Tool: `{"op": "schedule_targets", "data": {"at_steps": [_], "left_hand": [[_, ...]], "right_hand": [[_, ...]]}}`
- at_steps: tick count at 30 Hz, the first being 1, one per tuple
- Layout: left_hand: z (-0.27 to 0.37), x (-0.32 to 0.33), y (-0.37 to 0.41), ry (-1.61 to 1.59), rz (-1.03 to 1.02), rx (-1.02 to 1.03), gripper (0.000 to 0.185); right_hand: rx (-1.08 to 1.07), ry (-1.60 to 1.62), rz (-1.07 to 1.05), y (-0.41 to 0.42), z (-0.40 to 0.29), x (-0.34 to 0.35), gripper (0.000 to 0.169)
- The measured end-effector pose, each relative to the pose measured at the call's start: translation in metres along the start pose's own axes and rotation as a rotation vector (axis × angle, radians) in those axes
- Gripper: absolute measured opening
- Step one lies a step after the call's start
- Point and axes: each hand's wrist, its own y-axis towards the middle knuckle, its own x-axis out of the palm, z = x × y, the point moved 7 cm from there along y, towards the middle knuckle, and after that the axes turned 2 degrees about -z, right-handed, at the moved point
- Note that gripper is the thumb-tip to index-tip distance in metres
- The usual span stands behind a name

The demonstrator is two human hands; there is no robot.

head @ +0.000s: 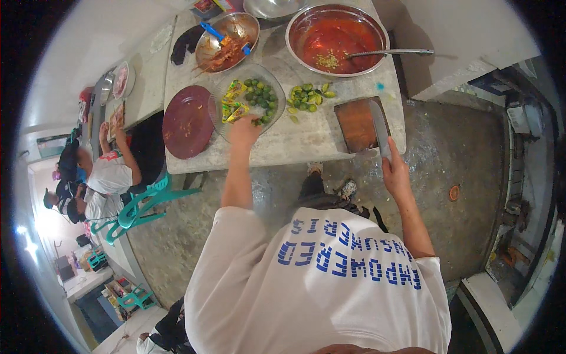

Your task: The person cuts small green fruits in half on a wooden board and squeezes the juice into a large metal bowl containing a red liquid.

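Note:
My left hand (244, 131) reaches over the near rim of a clear glass bowl (216, 121), its fingertips at the small green citrus fruits (261, 98); whether it grips one is unclear. Small yellow-green packets (234, 90) lie in the same bowl. My right hand (395, 170) holds a knife (379, 124) by its handle end, with the blade over the right edge of a wooden board (353, 124). Cut green citrus pieces (305, 97) are heaped on the table between bowl and board.
A steel bowl of red sauce (338, 40) with a ladle stands at the back. Left of it, a metal bowl holds skewered meat (225, 53) and blue-handled brushes. A maroon plate (188, 121) lies left of the glass bowl. People (110, 170) sit at the left near green plastic chairs (146, 205).

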Motion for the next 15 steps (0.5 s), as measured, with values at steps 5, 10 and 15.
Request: {"op": "schedule_targets", "data": {"at_steps": [5, 10, 15], "left_hand": [[-0.003, 0.013, 0.008, 0.091, -0.098, -0.107, 0.026], [0.007, 0.002, 0.019, -0.099, 0.000, -0.032, 0.035], [0.110, 0.018, -0.006, -1.416, -0.449, -0.148, 0.034]], "right_hand": [[0.031, 0.042, -0.030, -0.001, -0.006, -0.002, 0.060], [-0.086, 0.026, 0.040, -0.002, -0.004, -0.002, 0.062], [0.004, 0.015, -0.015, -0.003, 0.005, 0.002, 0.063]]}}
